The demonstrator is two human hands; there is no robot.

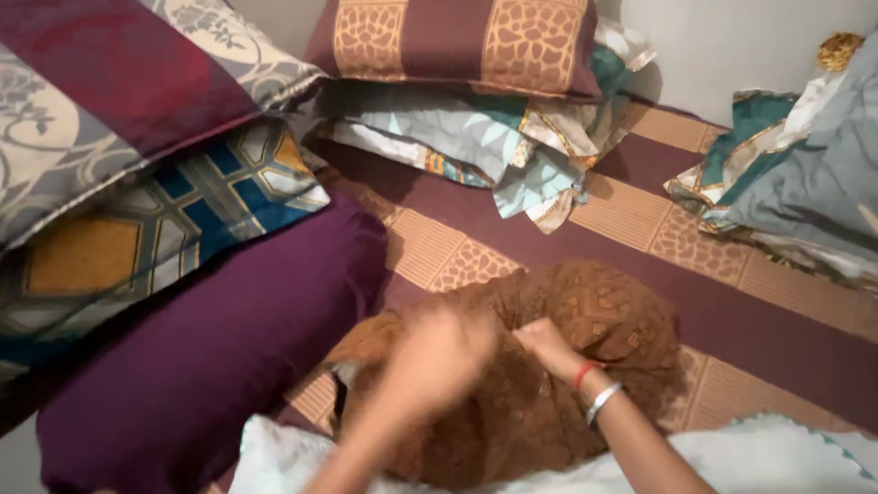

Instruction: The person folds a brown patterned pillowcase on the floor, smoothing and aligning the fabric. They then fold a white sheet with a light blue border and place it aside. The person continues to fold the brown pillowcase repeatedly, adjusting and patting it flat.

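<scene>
Looking down from your head camera, one view only:
Brown cover: the patterned brown cloth [558, 366] lies bunched on the bed in front of you, low and centre in the view, over the striped maroon sheet [732, 311].
Right hand: your right hand [549, 346], with a red thread and a silver bangle [602, 401] at the wrist, has its grip pinched together on a fold of the brown cloth near the top of the bunch.
Left hand: your left hand [437, 359] is blurred and sits over the left part of the same cloth; you cannot tell whether its grip is closed or apart.
White cloth: a white fabric [768, 453] spreads along the bottom edge, under your forearms.
Left side: a plain purple pillow [201, 366] lies just beside the brown cloth, with a blue and orange patterned pillow [155, 229] stacked behind it.
Far end: a maroon and tan pillow [457, 41] rests on a heap of leaf-print cloths [476, 137].
Right edge: a grey and teal pile [805, 183] lies well apart from your hands.
</scene>
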